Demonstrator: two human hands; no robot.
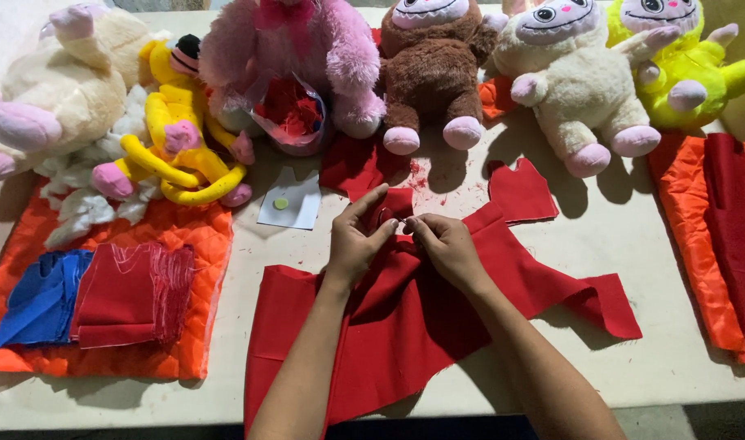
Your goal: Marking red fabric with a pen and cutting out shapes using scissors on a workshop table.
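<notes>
Red cloth (405,326) under two hands: left hand (354,244), right hand (447,248)

A clear plastic bag (293,114) of red scraps sits under the pink plush toy (307,49); just before it lies a white card (289,200) bearing a round green sticker (281,203).

Two bare forearms come up from the bottom edge of the view; no sleeve shows on either one, up to where the picture cuts them off; the left hand (354,241) wears no glove, ring or watch that can be seen; the right hand (448,247) is likewise bare, with no band at the wrist; the fingers (369,202) are slim, with short nails; both arms are lean and straight.
</notes>
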